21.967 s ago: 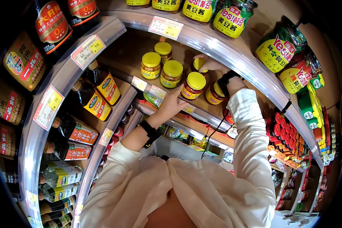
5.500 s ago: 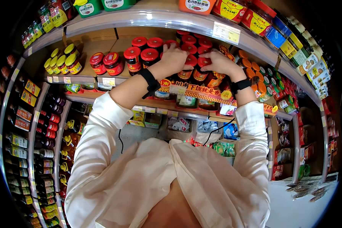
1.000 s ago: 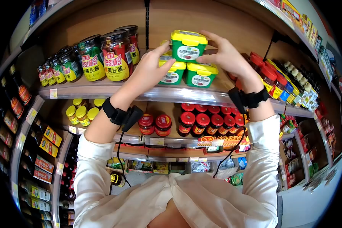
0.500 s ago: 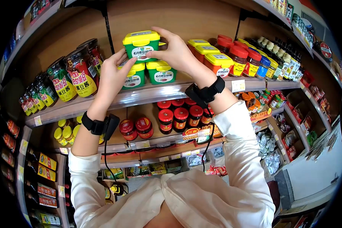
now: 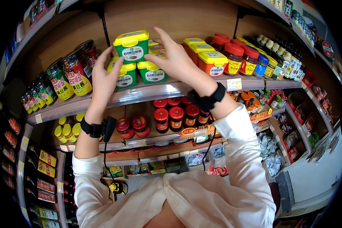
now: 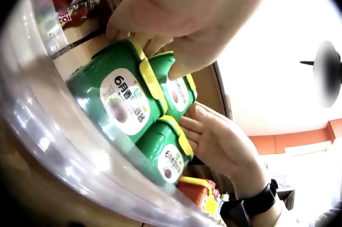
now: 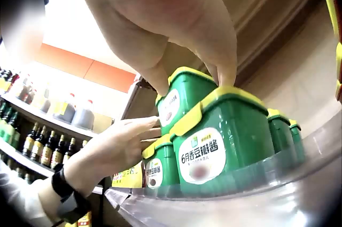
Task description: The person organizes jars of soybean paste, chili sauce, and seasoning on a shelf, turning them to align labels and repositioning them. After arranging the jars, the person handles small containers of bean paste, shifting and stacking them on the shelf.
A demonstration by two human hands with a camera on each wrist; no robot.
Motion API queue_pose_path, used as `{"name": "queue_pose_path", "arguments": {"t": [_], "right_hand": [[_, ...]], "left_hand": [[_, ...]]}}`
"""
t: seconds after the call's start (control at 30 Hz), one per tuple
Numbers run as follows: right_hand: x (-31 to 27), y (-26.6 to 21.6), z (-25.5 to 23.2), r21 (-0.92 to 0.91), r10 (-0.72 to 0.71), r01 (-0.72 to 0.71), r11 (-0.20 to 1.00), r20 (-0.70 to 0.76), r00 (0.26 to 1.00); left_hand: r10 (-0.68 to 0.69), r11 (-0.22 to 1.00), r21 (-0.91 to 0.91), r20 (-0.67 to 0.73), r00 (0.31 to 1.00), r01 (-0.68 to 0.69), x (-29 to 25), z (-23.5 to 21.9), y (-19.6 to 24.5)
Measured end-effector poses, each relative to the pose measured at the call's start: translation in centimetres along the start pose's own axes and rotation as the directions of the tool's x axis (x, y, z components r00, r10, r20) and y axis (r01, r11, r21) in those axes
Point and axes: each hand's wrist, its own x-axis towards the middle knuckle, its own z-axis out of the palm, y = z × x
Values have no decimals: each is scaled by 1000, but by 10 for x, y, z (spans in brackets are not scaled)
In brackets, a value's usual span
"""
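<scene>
A green tub with a yellow lid (image 5: 132, 52) rests on top of two like tubs, the lower left one (image 5: 126, 80) and lower right one (image 5: 154, 75). My left hand (image 5: 105, 74) is at the left of the stack, fingers loosely bent upward, thumb near the top tub's lower corner. To the right, my right hand (image 5: 175, 62) has spread fingers, its thumb pointing at the top tub's side. Both wrist views show the top tub (image 6: 176, 91) (image 7: 187, 98) between the hands; whether any fingertip touches it, I cannot tell.
Large soybean paste jars (image 5: 76, 78) stand on the left of the same shelf. Orange tubs with yellow lids (image 5: 212, 64) and red-lidded jars (image 5: 233, 59) are on the right. Below the clear shelf edge (image 5: 140, 95) are more red-lidded jars (image 5: 176, 117).
My right hand's thumb and fingers have drawn off the top tub to the right. My left hand has loosened and dropped slightly. The tub stays on the stack.
</scene>
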Motion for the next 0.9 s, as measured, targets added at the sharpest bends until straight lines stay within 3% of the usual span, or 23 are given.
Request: {"name": "queue_pose_path", "arguments": {"t": [0.03, 0.1, 0.13, 0.17, 0.23, 0.3, 0.37, 0.4, 0.5, 0.53, 0.6, 0.67, 0.83, 0.9], "right_hand": [[-8, -1, -10, 0, -3, 3, 1000, 0, 1000], [-29, 0, -35, 78, -59, 60, 995, -10, 998], [-41, 4, -45, 85, -102, 108, 991, -69, 992], [-53, 9, -57, 89, -144, 156, 984, -128, 981], [-76, 11, -92, -176, -209, 171, 969, -222, 952], [-98, 39, -118, -124, -77, 34, 992, -364, 928], [-112, 55, -137, -41, 56, -80, 996, -418, 907], [-118, 64, -145, -215, 48, -143, 966, -394, 918], [-123, 78, -149, -359, -35, -65, 931, -267, 963], [-123, 71, -148, -291, 18, -97, 952, -264, 964], [-120, 76, -150, -306, -19, -56, 950, -238, 971], [-118, 78, -153, -269, 1, -57, 961, -206, 979], [-113, 87, -160, -237, -23, -12, 971, -143, 989], [-110, 91, -162, -230, -34, 1, 973, -139, 990]], "left_hand": [[1, 1000, 1, -3, 1000, -1, -4, -2, 8], [88, 996, 21, -239, 967, -85, -12, -4, 23], [71, 988, -116, -270, 960, -105, -18, -1, 35], [75, 928, -339, -238, 968, -155, -29, 3, 54], [145, 907, -396, -26, 989, -144, -44, 11, 79], [96, 895, -446, 215, 972, 10, -57, 32, 105], [101, 906, -419, 335, 937, 52, -60, 62, 113], [101, 917, -394, 367, 925, 56, -60, 76, 119], [97, 924, -380, 362, 927, 52, -50, 124, 115], [71, 939, -338, 361, 930, 59, -44, 138, 112], [35, 953, -293, 349, 936, 73, -32, 158, 108], [-50, 960, -229, 428, 902, 162, -21, 171, 106], [43, 955, -280, 468, 883, 102, -11, 187, 108], [-33, 939, -270, 545, 838, 213, -11, 191, 113]]}}
